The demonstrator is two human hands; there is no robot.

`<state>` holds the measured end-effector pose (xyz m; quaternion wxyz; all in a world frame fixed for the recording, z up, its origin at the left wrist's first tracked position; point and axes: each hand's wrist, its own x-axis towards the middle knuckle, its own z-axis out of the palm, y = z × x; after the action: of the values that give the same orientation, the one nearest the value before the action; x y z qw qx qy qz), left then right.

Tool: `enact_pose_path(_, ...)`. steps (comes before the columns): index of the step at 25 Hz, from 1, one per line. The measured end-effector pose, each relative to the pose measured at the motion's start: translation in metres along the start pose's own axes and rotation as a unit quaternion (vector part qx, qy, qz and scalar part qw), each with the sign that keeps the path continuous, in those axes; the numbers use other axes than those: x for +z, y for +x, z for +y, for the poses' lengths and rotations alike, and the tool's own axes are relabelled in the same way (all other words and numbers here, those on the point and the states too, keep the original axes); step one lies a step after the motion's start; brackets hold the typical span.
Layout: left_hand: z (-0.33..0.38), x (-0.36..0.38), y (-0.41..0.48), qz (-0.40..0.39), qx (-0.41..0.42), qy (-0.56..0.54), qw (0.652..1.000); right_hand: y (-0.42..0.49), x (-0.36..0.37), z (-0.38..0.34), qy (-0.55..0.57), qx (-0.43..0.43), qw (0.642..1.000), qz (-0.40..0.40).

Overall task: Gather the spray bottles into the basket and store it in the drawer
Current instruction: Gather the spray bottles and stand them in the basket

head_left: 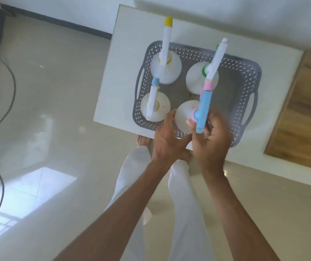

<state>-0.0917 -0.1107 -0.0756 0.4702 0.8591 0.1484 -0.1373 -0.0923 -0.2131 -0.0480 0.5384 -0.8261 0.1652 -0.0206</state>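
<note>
A grey perforated basket (pixel 245 91) stands on a white cabinet top (pixel 124 53). Several white spray bottles stand upright in it: one with a yellow nozzle (pixel 167 65) at the far left, one with a green collar (pixel 198 78) at the far right, one with a pale blue nozzle (pixel 154 106) at the near left. A fourth bottle with a blue and pink sprayer head (pixel 185 113) is at the near middle. My right hand (pixel 213 140) grips its sprayer head. My left hand (pixel 167 136) rests against its body, fingers spread.
A wooden board (pixel 305 113) lies to the right of the basket. The basket's right half holds no bottles. Below are a glossy tiled floor, my white trousers and bare feet (pixel 143 140). A dark cable (pixel 0 119) trails across the floor at left.
</note>
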Motion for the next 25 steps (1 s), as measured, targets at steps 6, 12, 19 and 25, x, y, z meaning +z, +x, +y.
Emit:
enact_pose_path(6,-0.012,-0.003,0.015,-0.073,0.0,0.029,0.997,-0.006,0.017,0.008,-0.003,0.043,0.997,0.064)
enact_pose_path(12,-0.023,-0.004,0.023,-0.119,0.005,0.071,0.99,-0.013,0.026,0.023,-0.042,0.054,0.996,0.054)
enact_pose_path(19,-0.015,-0.011,0.025,-0.122,0.029,0.063,0.99,-0.013,0.027,0.024,-0.064,0.068,0.994,0.054)
enact_pose_path(25,-0.008,-0.034,-0.006,-0.17,0.061,0.085,0.98,-0.034,0.009,0.017,-0.048,0.147,0.98,0.122)
